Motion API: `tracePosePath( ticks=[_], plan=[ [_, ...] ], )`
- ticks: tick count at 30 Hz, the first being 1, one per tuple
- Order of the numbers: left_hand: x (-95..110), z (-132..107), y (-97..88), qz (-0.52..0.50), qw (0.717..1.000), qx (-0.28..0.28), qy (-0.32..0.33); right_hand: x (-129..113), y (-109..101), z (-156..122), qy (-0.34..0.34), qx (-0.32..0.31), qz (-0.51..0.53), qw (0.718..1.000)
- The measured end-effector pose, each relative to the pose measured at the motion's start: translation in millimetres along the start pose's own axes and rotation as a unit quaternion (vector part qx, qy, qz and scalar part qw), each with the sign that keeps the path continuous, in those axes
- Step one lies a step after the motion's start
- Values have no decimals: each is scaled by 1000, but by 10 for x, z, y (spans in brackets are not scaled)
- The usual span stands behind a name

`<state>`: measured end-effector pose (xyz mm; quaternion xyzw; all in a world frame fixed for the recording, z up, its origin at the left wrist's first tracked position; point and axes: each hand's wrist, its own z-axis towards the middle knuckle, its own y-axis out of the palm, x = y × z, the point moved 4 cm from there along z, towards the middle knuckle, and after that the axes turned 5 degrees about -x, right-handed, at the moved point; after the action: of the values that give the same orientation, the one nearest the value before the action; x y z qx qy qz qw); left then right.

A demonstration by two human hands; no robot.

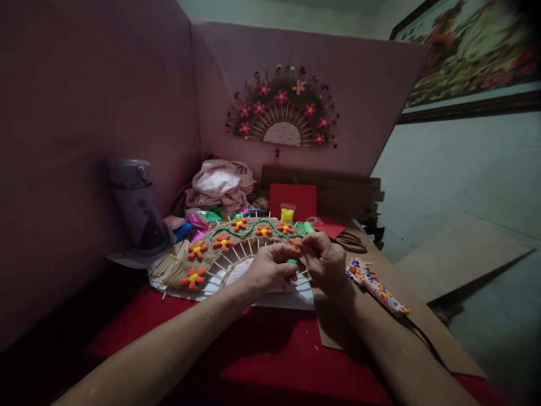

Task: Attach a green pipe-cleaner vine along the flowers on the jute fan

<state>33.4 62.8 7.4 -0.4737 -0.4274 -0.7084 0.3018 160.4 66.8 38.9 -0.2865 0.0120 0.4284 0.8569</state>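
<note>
A half-round craft fan [220, 254] of sticks and woven twine lies on the red table, set with orange clay flowers and a wavy green strip. My left hand [270, 270] is pinched on a small green clay piece [291, 261] over the fan's right side. My right hand [323, 259] is closed too, its fingertips meeting the left hand's at an orange flower on the fan's right edge. What the right fingers hold is too small to name.
A purple bottle [137, 206] stands at the left. Pink cloth [220, 186], clay packets [287, 214] and red paper [293, 200] lie behind the fan. A patterned glue gun [376, 286] rests on brown cardboard at the right. A finished fan [282, 110] hangs on the pink partition.
</note>
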Motion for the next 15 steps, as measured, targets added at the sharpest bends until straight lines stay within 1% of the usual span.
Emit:
tracePosePath(
  ticks=[4, 6, 8, 12, 13, 15],
  plan=[
    [20, 1, -28, 50, 998, 34, 10, -92, 10, -9, -58, -34, 10, 998],
    [28, -3, -34, 45, 998, 39, 9, -131, -1, -14, -80, -38, 10, 996],
    [31, -10, -26, 20, 999, 35, 0, -150, -10, -20, -82, -36, 12, 996],
    [20, -15, 17, -17, 999, 16, -30, -146, -9, -30, -64, -36, 11, 997],
    [19, -14, 16, -12, 999, 23, -31, -142, -11, -33, -62, -32, 8, 998],
    [24, -9, -10, 14, 998, 56, -16, -140, -16, -41, -62, -22, 3, 998]
  ],
)
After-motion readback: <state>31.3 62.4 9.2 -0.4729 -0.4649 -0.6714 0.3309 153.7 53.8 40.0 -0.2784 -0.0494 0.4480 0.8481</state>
